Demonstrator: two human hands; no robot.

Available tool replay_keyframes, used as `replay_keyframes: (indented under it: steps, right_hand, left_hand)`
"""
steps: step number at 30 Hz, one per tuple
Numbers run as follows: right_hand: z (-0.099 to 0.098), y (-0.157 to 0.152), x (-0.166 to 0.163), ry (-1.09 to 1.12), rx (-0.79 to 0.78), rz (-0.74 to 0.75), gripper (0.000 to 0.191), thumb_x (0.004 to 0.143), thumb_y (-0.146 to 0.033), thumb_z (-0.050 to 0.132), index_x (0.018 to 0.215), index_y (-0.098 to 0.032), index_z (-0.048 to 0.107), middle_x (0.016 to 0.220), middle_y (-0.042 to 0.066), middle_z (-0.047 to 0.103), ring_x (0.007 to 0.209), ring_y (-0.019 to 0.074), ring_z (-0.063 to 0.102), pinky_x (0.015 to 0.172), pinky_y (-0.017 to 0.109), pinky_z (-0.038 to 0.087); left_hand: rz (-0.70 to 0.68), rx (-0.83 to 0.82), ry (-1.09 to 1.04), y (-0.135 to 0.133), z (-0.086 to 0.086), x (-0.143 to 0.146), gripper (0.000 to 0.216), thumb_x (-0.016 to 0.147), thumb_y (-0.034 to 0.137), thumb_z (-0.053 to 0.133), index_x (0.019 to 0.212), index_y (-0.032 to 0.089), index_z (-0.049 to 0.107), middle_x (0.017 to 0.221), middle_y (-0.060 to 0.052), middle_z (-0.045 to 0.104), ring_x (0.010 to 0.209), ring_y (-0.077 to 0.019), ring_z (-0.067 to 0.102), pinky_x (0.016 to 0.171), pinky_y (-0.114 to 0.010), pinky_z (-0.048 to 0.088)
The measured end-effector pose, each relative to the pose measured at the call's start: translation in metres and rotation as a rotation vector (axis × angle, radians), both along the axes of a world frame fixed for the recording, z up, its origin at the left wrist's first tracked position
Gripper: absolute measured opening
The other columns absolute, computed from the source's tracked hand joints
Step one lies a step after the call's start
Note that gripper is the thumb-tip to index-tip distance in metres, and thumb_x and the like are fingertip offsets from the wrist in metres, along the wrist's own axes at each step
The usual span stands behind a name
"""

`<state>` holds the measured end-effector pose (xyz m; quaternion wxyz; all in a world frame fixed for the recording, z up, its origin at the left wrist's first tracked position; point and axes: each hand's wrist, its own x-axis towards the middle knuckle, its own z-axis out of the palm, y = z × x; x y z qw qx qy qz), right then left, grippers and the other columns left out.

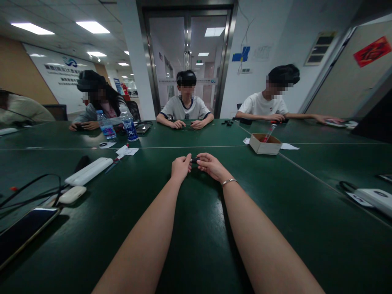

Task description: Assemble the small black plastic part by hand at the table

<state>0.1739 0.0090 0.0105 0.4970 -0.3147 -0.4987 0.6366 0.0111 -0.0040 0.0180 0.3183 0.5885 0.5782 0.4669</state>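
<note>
Both my arms stretch out over the dark green table [196, 228]. My left hand [181, 166] and my right hand [210, 165] meet at the table's middle, fingers curled. Between their fingertips they pinch a small dark object [194, 160], too small to name. A thin bracelet [229, 181] circles my right wrist.
An open cardboard box [265, 143] stands to the right, papers beside it. At left lie a white power strip [88, 171], a white case [72, 194], black cables [30, 192] and a phone [21, 234]. Two water bottles [130, 127] stand farther back. Several people sit across the table.
</note>
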Motion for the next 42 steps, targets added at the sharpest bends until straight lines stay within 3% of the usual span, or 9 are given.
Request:
replay_keyframes:
  steps: [16,26,31,34,38,42]
  right_hand:
    - [-0.0015,0.0003,-0.0024,-0.01,0.018,0.001,0.044,0.056,-0.018,0.089,0.092,-0.02,0.064,0.086,0.0,0.065,0.062,0.0099,0.063,0.053,0.018,0.048]
    - [0.0036,-0.0035,-0.0026,0.005,-0.027,-0.04,0.035,0.062,-0.017,0.087,0.089,-0.019,0.065,0.081,0.0,0.065,0.061,0.0092,0.062,0.053,0.018,0.05]
    - [0.0053,-0.0047,-0.0021,0.015,-0.046,-0.058,0.031,0.066,-0.014,0.085,0.089,-0.019,0.065,0.08,0.0,0.065,0.06,0.0089,0.062,0.054,0.017,0.051]
    - [0.0059,-0.0043,-0.0026,0.018,-0.066,-0.079,0.029,0.067,-0.013,0.083,0.089,-0.018,0.065,0.078,0.001,0.066,0.06,0.0095,0.063,0.053,0.018,0.051]
    - [0.0059,-0.0038,-0.0038,0.018,-0.084,-0.083,0.028,0.067,-0.012,0.083,0.088,-0.018,0.066,0.075,0.0,0.066,0.059,0.0098,0.063,0.052,0.017,0.051]
    - [0.0057,-0.0039,-0.0042,0.013,-0.083,-0.083,0.028,0.067,-0.012,0.083,0.088,-0.018,0.066,0.076,0.0,0.067,0.058,0.0093,0.063,0.052,0.017,0.051]
  left_hand:
    - [0.049,-0.03,0.044,-0.0011,0.0033,0.0003,0.051,0.092,0.054,0.043,0.06,0.017,0.061,0.052,-0.001,0.059,0.043,-0.0121,0.052,0.049,-0.025,0.039]
    - [-0.05,0.009,-0.023,0.0011,0.0009,-0.0009,0.039,0.09,0.048,0.051,0.07,0.016,0.063,0.059,-0.001,0.061,0.049,-0.011,0.055,0.053,-0.022,0.041]
    - [-0.087,0.002,-0.105,0.0012,0.0029,-0.0011,0.026,0.087,0.039,0.056,0.077,0.016,0.064,0.068,-0.002,0.064,0.056,-0.0109,0.057,0.052,-0.02,0.042]
    - [-0.118,0.008,-0.155,-0.0002,0.0053,-0.0003,0.016,0.083,0.029,0.06,0.09,0.016,0.066,0.084,-0.005,0.067,0.065,-0.0118,0.06,0.051,-0.018,0.044]
    - [-0.103,-0.032,-0.274,0.0015,0.0058,0.0015,0.028,0.082,0.022,0.06,0.11,0.018,0.06,0.109,-0.008,0.065,0.08,-0.0134,0.063,0.053,-0.016,0.048]
    - [-0.042,-0.084,-0.253,0.0059,0.0025,0.0025,0.022,0.091,0.029,0.049,0.104,0.015,0.059,0.084,-0.005,0.062,0.058,-0.0096,0.055,0.045,-0.016,0.042]
